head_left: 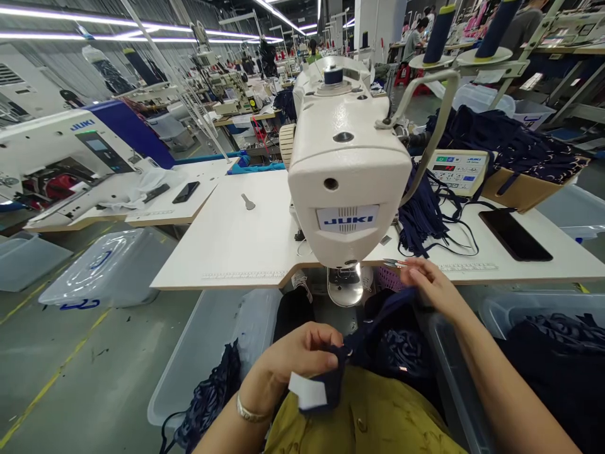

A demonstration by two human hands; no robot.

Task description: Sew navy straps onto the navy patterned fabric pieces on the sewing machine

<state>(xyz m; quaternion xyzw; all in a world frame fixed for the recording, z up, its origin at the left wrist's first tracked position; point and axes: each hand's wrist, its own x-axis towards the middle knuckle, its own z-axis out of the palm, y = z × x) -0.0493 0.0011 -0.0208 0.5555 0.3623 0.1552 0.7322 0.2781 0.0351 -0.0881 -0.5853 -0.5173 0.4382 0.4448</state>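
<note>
My left hand [307, 353] is closed on a dark navy garment [333, 384] above my lap, thumb on top of the cloth. A white label [308, 391] hangs out below the thumb, and a small ring shows beside the fingertips. Between thumb and fingers, my right hand [425, 280] pinches thread snips [394, 263], their thin metal tips pointing left over the table's front edge. Part of the navy cloth stretches up toward that hand; whether it touches the fingers I cannot tell. Just ahead stands the white sewing machine [350, 183], its rounded lower end [345, 290] between my hands.
On the white table [227, 233] lie a small grey metal piece [247, 202], navy straps [418, 217] and a black phone [515, 234]. A control box [458, 170] and a cardboard box [513, 188] stand right. Plastic bins [189, 359] with navy cloth flank my legs.
</note>
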